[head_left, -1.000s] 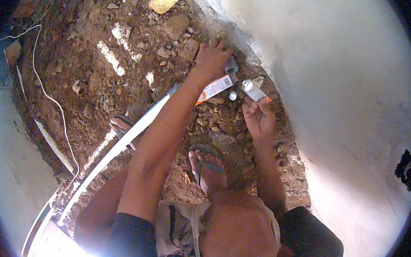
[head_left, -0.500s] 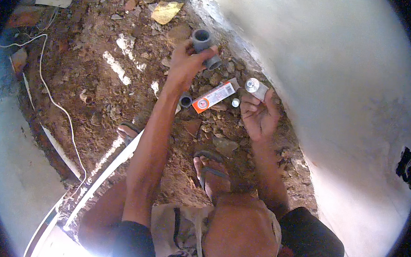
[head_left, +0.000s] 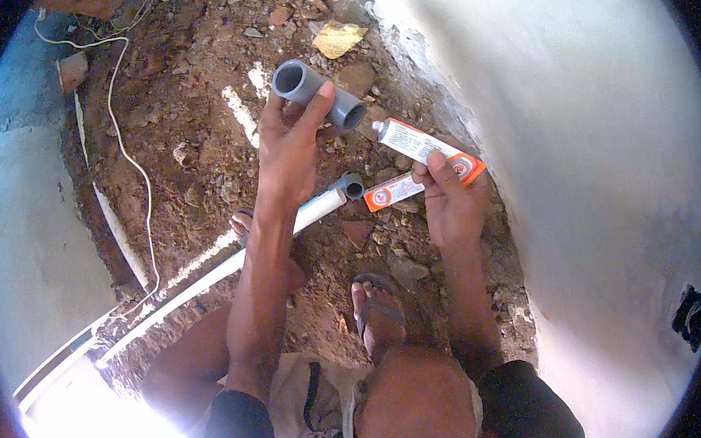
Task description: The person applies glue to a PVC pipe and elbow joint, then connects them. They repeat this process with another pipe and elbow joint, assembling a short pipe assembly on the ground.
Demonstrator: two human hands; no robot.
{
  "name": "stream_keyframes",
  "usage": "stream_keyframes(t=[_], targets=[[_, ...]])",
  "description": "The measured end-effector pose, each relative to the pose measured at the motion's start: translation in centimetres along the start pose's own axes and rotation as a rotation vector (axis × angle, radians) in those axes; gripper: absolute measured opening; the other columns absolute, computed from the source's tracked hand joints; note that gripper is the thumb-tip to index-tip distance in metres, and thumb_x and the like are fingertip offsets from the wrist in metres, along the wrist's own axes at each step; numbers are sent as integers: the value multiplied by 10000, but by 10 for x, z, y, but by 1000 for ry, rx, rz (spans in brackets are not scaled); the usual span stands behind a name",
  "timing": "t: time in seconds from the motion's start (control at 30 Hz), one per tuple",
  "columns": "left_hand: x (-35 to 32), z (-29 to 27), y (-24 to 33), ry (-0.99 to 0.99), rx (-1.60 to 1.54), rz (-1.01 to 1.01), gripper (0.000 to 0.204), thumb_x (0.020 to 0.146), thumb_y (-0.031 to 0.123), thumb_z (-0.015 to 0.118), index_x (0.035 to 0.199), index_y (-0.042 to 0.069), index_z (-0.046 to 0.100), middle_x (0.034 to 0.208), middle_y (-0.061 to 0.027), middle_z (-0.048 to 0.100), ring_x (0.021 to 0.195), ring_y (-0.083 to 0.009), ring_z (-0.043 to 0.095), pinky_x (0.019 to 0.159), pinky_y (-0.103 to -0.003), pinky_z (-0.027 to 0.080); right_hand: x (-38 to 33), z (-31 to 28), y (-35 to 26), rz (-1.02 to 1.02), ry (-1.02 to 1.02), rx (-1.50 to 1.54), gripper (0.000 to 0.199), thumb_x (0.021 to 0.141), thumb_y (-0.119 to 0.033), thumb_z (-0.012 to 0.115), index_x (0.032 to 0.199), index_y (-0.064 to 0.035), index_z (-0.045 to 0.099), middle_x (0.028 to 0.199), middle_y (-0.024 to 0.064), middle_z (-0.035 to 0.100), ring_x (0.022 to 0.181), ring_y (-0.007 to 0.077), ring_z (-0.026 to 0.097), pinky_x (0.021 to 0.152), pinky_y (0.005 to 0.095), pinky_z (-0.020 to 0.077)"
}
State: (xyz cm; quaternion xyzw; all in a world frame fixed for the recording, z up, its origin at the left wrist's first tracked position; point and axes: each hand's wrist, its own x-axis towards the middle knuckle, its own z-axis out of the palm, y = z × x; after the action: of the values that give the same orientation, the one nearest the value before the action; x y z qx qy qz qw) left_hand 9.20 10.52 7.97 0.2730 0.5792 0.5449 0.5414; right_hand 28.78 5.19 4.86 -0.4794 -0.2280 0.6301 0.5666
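My left hand grips a short grey pipe fitting, fingers and thumb around it, with two of its round openings showing. In my right hand is a white and orange squeeze tube, pinched near its flat orange end. Its uncapped nozzle points left, close to the fitting but apart from it. Beneath the tube, a white and orange carton lies on the ground, partly covered by the tube and my right fingers. Left of the carton, another grey pipe fitting sits at the end of a long white pipe.
Rough soil with stones spreads under my sandalled feet. A pale wall rises close on the right. At the left runs a thin white cable. A yellow leaf-like scrap lies farther off.
The tube has turned from facing me to lying sideways, its nozzle toward the fitting. My left hand has tilted the fitting over. The view has shifted, and more of the white pipe shows.
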Motion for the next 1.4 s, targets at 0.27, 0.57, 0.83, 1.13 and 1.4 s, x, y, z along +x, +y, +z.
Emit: stream_keyframes(t=[0.27, 0.57, 0.83, 1.13, 1.4], targets=[[-9, 0, 12, 36, 93, 189, 356, 900, 214, 741, 1178, 67, 575, 1084, -87, 652, 951, -162, 633, 748, -320, 548, -5, 34, -16, -174, 44, -312, 254, 864, -38, 735, 1092, 51, 668, 812, 84, 691, 684, 114, 641, 612, 233, 519], [-14, 7, 8, 33, 47, 123, 366, 902, 226, 735, 1186, 57, 577, 1062, -93, 658, 925, -161, 644, 690, -303, 577, -6, 32, -28, -335, 16, -529, 240, 841, -46, 764, 1060, 34, 705, 855, 64, 722, 718, 77, 639, 625, 222, 502], [-13, 11, 10, 26, 111, 123, 369, 897, 253, 737, 1160, 39, 592, 1014, -89, 661, 880, -156, 653, 656, -299, 581, -3, 32, -39, -358, -8, -616, 223, 845, -52, 764, 1041, 41, 710, 815, 57, 712, 684, 74, 625, 582, 214, 474], [-10, 12, 16, 13, 169, 82, 400, 884, 301, 745, 1136, 20, 611, 927, -66, 661, 802, -129, 647, 593, -277, 561, -1, 33, -45, -311, -17, -612, 224, 844, -70, 766, 1037, 31, 714, 814, 49, 713, 691, 69, 620, 601, 216, 479], [-5, 6, 14, -40, 146, 67, 384, 905, 353, 722, 1102, 35, 636, 892, -42, 654, 763, -103, 623, 578, -252, 517, 1, 35, -52, -266, -18, -628, 222, 832, -114, 777, 1006, 16, 733, 806, 40, 723, 691, 74, 633, 597, 237, 497]])
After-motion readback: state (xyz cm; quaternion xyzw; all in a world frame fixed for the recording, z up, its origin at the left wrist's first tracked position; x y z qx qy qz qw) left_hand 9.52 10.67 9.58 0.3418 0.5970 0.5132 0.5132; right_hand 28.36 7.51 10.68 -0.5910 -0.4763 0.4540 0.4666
